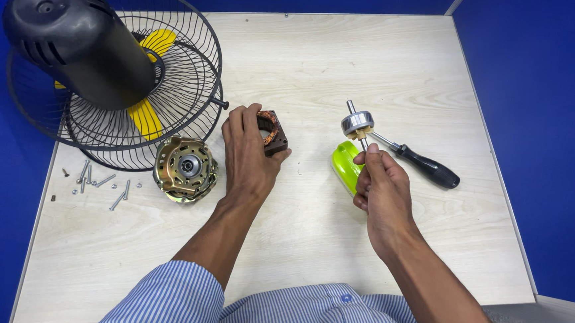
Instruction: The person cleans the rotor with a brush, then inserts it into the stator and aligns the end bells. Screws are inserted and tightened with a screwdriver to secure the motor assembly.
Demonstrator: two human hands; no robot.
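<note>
- Now we hold a silver metal rotor on its thin steel shaft (358,124) upright above the table, our right hand (380,187) pinching the lower end of the shaft, fingers clamped together on it.
- Our left hand (248,154) rests on the table, fingers curled over a dark square stator with copper windings (273,131), gripping it from the left.
- Just behind our right hand lies a lime-green plastic cap (344,165), and beside it a screwdriver with a black handle (427,167), pointing toward the rotor.
- Left of our left hand sits a round brass-coloured motor housing (185,169), near but apart from the fingers.
- Further left, loose silver screws (103,185) lie scattered on the pale wooden table (347,59).
- At the far left corner stands a black-motored fan with wire cage and yellow blades (117,71), tipped face down.
</note>
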